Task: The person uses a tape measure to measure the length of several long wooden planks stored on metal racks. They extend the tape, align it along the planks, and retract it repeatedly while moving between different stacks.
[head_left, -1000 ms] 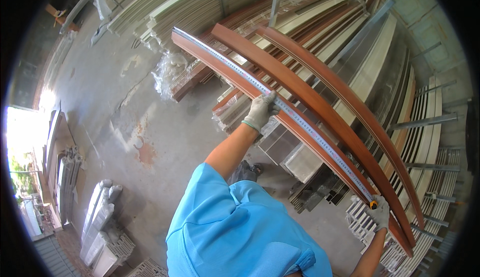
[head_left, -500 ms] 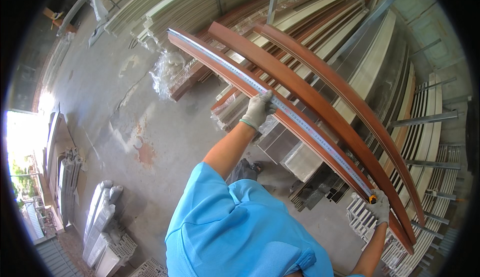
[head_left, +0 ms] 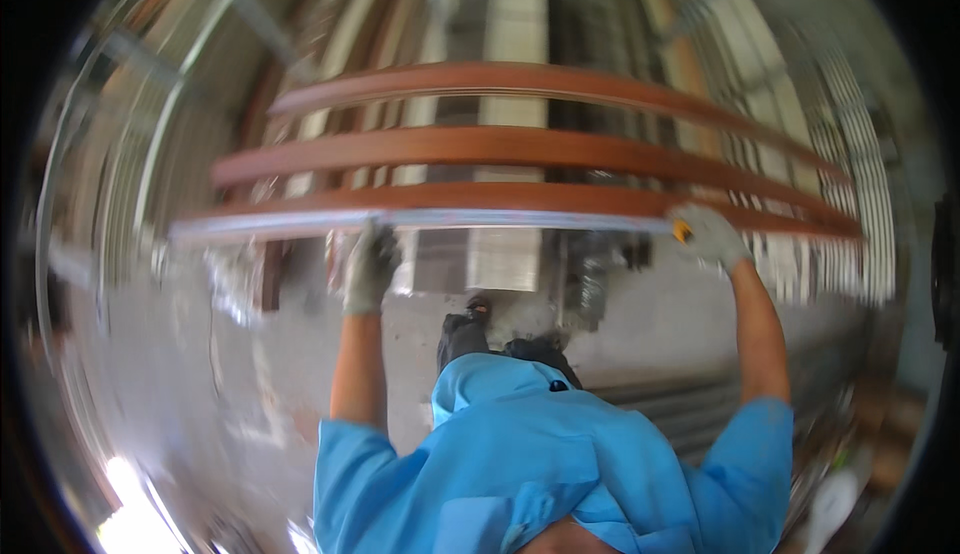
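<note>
A pulled-out tape measure blade point(head_left: 520, 219) lies along the near edge of the closest reddish-brown board point(head_left: 470, 197). My right hand point(head_left: 715, 237), in a pale glove, grips the yellow tape measure case point(head_left: 682, 231) near the board's right part. Further left, my gloved left hand point(head_left: 368, 269) has its fingers curled up against the blade and the board's edge; blur softens the fingertips. The blade runs on past it to the board's left end. Beyond lie a second reddish-brown board point(head_left: 480, 146) and a third, grooved one point(head_left: 500, 79), roughly parallel.
Long pale and brown profiles point(head_left: 515, 29) are stacked beyond the boards, blurred. Wrapped bundles point(head_left: 583, 274) and a pale block-ended piece point(head_left: 503, 259) lie below the near board. My shoes stand on the grey concrete floor point(head_left: 420, 339). Slatted white lengths point(head_left: 860, 204) stand at the right.
The view has swung round, so the boards that ran diagonally now run across it. Both hands remain at the tape measure, the left partway along the blade, the right at the case.
</note>
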A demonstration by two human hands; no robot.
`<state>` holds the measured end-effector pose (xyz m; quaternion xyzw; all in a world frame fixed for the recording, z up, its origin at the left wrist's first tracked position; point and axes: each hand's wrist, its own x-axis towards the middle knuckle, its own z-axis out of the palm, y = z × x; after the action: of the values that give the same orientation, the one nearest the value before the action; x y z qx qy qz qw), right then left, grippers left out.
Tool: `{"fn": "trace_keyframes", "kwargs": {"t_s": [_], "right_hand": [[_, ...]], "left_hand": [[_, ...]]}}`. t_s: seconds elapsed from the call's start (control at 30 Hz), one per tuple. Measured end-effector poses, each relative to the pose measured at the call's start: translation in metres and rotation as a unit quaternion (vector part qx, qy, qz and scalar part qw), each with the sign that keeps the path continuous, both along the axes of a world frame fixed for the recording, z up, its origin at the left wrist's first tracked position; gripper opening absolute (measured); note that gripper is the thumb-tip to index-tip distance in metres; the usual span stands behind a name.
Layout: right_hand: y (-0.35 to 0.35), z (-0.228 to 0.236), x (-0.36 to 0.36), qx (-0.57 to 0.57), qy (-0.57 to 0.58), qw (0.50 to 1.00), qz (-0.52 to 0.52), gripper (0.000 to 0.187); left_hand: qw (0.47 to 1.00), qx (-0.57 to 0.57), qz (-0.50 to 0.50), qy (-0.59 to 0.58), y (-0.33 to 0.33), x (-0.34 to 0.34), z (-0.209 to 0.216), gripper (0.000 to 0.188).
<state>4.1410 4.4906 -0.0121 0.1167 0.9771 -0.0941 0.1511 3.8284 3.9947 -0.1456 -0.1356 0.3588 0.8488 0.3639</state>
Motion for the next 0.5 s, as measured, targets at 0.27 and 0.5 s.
{"fn": "trace_keyframes", "kwargs": {"t_s": [0.27,0.5], "right_hand": [[0.046,0.016,0.078,-0.006,-0.077,0.985,-0.156,0.054],[0.186,0.013,0.221,-0.004,-0.086,0.979,-0.186,0.060]], "left_hand": [[0.935,-0.084,-0.300,0.168,0.076,0.135,0.014,0.044],[0.886,-0.084,-0.406,0.206,0.236,0.267,0.022,0.041]]}}
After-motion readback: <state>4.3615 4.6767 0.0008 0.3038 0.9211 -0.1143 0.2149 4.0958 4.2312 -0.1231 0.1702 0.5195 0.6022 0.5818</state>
